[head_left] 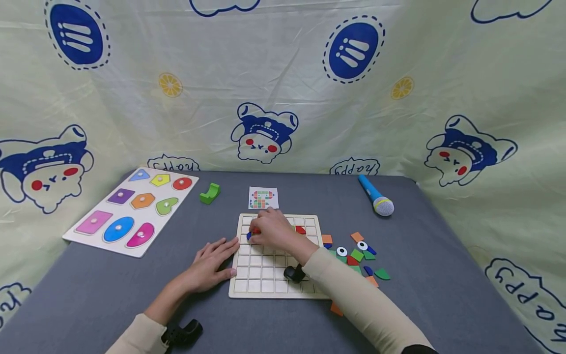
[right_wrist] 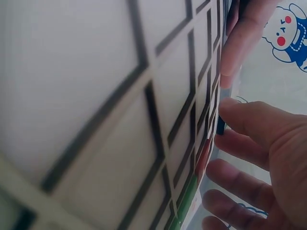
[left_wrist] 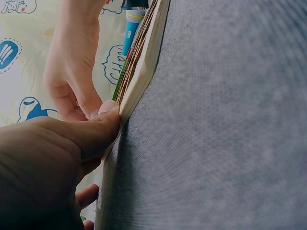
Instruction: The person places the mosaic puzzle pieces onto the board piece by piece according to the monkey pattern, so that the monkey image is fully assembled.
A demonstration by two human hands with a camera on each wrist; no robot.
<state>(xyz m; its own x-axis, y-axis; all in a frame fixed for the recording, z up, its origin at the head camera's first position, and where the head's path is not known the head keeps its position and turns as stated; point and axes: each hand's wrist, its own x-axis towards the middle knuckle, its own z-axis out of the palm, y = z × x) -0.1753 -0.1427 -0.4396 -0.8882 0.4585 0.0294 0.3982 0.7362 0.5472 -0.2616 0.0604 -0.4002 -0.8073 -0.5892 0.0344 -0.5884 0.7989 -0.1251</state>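
The wooden grid board (head_left: pixel 256 285) lies flat on the table. Over its upper left squares, my right hand (head_left: pixel 274 231) pinches a small dark blue piece (right_wrist: pixel 221 125) between thumb and index finger; in the head view the blue piece (head_left: pixel 249 236) peeks out at the board's left side. A red piece (head_left: pixel 300 230) sits in the upper rows beside a sliver of green, and more red shows under the right fingers. With fingers extended, my left hand (head_left: pixel 212 265) rests against the board's left edge, its thumb (left_wrist: pixel 108 112) touching the rim.
A printed pattern card (head_left: pixel 263 198) lies behind the board. Loose colored pieces (head_left: pixel 357 254) are scattered to the right, partly under the right forearm. A shape puzzle (head_left: pixel 146 216) and a green block (head_left: pixel 210 193) lie at left, a toy microphone (head_left: pixel 376 196) at back right.
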